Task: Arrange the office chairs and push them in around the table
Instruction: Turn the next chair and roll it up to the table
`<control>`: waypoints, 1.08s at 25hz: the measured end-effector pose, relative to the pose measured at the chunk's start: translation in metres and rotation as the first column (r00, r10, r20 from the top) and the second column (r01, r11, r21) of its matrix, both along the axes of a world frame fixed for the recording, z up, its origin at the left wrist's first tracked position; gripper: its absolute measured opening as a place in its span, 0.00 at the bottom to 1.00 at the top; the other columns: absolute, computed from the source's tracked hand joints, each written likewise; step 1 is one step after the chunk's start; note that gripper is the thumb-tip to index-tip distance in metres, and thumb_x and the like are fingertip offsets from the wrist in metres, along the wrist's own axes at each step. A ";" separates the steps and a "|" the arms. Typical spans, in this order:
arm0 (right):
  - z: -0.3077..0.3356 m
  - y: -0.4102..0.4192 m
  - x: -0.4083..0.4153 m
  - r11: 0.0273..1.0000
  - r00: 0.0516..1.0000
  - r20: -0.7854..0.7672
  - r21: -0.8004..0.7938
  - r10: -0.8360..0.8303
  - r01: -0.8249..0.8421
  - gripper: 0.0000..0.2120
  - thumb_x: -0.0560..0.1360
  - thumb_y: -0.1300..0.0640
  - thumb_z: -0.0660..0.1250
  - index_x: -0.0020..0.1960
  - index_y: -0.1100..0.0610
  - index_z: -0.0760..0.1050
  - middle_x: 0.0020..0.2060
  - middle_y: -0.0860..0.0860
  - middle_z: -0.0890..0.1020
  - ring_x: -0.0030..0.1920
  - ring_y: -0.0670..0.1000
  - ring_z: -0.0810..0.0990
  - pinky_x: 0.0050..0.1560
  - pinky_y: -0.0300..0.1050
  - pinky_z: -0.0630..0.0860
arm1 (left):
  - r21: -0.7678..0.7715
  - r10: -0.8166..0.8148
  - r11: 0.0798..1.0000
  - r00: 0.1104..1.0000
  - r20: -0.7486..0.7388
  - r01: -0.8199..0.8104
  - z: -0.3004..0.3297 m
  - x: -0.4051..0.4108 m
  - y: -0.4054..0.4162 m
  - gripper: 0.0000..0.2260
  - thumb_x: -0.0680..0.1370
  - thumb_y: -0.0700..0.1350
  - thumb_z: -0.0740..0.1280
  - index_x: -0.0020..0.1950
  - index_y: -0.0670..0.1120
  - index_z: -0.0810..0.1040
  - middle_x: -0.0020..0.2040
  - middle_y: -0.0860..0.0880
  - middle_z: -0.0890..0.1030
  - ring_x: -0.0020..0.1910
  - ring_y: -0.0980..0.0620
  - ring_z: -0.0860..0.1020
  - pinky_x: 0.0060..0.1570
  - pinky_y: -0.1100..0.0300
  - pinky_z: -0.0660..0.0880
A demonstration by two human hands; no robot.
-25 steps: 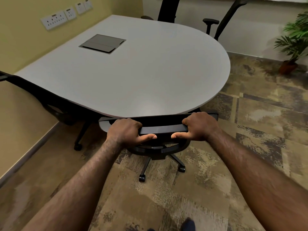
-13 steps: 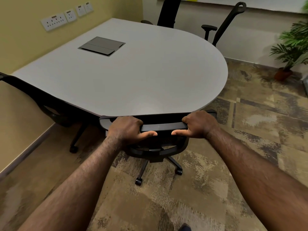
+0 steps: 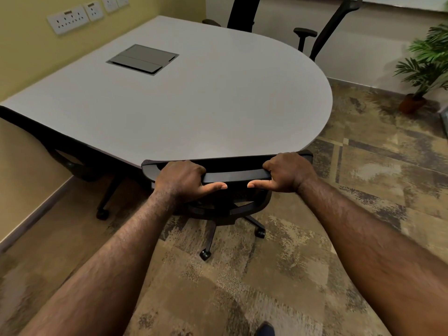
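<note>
Head camera is looking down over two bare forearms reaching out across patterned brown carpet [image 3: 303, 275], with the tip of a dark shoe [image 3: 265, 329] poking in at the bottom edge. Both hands are gripping the top rail of a black office chair [image 3: 236, 174]. The left hand [image 3: 181, 180] is curling its fingers over the rail with the thumb sticking out flat along the near side, pointing right. The right hand [image 3: 288, 172] is doing the mirror of that, fingers wrapping over the top and thumb pointing left, so the two thumb tips are sitting close together but not touching. The chair's back is sitting right at the near curved edge of the grey table [image 3: 194, 105], its seat hidden below, and its wheeled legs are showing on the carpet under the hands.

Off to the left, a second black chair [image 3: 72, 156] is sitting along the table's near left edge, mostly tucked under. Out in the tabletop, toward the far left corner, a dark cable hatch [image 3: 143, 58] is lying flush. Past the far edge, two more chairs are standing: a tall chair back [image 3: 242, 13] and a tilted chair frame [image 3: 332, 25] with an armrest. Wall sockets [image 3: 70, 19] are lining the yellow wall at left, and a potted plant [image 3: 424, 66] is standing on the floor at far right.
</note>
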State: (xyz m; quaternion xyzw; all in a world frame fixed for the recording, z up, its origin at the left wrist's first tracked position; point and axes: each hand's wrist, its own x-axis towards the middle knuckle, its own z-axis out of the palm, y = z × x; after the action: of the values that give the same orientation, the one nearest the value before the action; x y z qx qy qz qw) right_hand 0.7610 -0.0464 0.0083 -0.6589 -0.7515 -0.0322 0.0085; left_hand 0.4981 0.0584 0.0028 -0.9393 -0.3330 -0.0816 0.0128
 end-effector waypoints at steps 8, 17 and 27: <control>-0.003 0.020 0.010 0.999 1.000 -0.006 0.031 0.020 -0.020 0.41 0.61 0.16 0.37 0.29 0.53 0.66 0.24 0.48 0.71 0.25 0.50 0.69 0.28 0.43 0.62 | 0.018 0.001 1.000 1.000 0.024 -0.001 0.000 0.009 0.020 0.35 0.68 0.81 0.48 0.25 0.50 0.64 0.21 0.55 0.66 0.20 0.56 0.65 0.24 0.63 0.57; -0.007 0.010 0.010 0.997 1.000 -0.007 0.070 -0.023 0.024 0.41 0.63 0.17 0.39 0.31 0.53 0.68 0.25 0.46 0.72 0.25 0.49 0.70 0.27 0.43 0.65 | 0.000 0.015 1.000 1.000 0.008 -0.015 0.000 0.010 0.014 0.35 0.67 0.82 0.48 0.26 0.51 0.66 0.22 0.55 0.68 0.22 0.57 0.67 0.24 0.62 0.56; -0.024 -0.055 -0.010 0.911 0.971 -0.077 0.337 -0.224 0.237 0.41 0.69 0.24 0.56 0.67 0.56 0.68 0.61 0.54 0.74 0.62 0.56 0.71 0.65 0.58 0.62 | -0.168 -0.081 0.978 0.963 0.256 0.127 0.011 0.012 -0.002 0.28 0.68 0.77 0.58 0.52 0.54 0.71 0.49 0.57 0.74 0.44 0.58 0.74 0.37 0.59 0.73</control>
State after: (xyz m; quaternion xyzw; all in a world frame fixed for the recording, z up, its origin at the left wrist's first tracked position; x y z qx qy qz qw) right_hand 0.7510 -0.1010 -0.0153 -0.7318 -0.6509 -0.1516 0.1336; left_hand 0.5105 0.0568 0.0139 -0.9352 -0.2881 -0.1678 -0.1193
